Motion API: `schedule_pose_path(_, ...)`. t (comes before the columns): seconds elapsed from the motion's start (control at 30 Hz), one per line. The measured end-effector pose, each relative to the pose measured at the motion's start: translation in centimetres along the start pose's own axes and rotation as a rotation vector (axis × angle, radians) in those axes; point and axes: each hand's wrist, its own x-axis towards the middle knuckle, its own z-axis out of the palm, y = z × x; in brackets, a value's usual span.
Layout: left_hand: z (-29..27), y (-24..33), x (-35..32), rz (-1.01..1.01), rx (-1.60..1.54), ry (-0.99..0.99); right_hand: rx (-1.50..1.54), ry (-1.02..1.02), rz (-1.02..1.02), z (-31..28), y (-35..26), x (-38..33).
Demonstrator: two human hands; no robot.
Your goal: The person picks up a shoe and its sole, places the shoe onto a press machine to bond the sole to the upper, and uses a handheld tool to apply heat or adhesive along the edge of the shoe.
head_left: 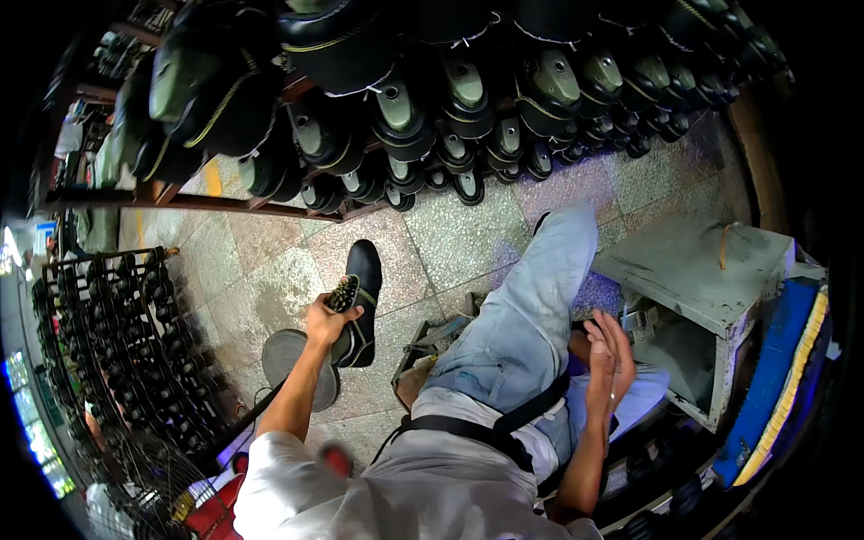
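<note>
black shoe (363,265), one, shows over the floor (279,279) near the rack (99,196)'s lower edge. left hand (329,321) is closed round one dark studded piece (341,295), perhaps the shoe's own; handling it seems the step, calling for steadiness next. right hand (609,355) looks loosely unfolded, apparently empty. racked shoes (464,85) overlap beyond counting.

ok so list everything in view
Racked shoes: many, black and greenish, top
Speckled piece: one, black and yellow, left of centre
Loose shoe: one, black, beside it
Round disc: one, grey, near loose shoe
Small parts: many, dark, far left
Tiled floor: one, pale, middle
Metal stand: one, grey, right
Long strip: one, blue and yellow, far right
Jeans: one pair, pale blue, centre
Shirt: one, white, bottom
Left grip: one, bare, on speckled piece
Right grip: one, bare, by jeans
</note>
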Motion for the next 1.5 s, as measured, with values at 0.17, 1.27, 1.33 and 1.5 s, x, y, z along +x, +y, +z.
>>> schedule_pose_path(0.17,8.9,-2.0,16.1,-0.070,-0.010,0.130,-0.077,0.092,0.129,-1.2,2.1,2.0)
schedule_pose_path(1.27,25.0,6.8,22.1,0.123,-0.236,0.028,-0.019,0.131,0.141,-1.4,1.7,2.9)
schedule_pose_path(1.33,19.5,8.1,14.0,0.013,-0.423,-0.147,0.010,0.041,0.129,-0.8,0.4,2.5)
schedule_pose_path(1.5,7.9,8.7,0.1,0.136,-0.506,-0.461,0.074,-0.238,0.038,0.4,1.3,1.4)
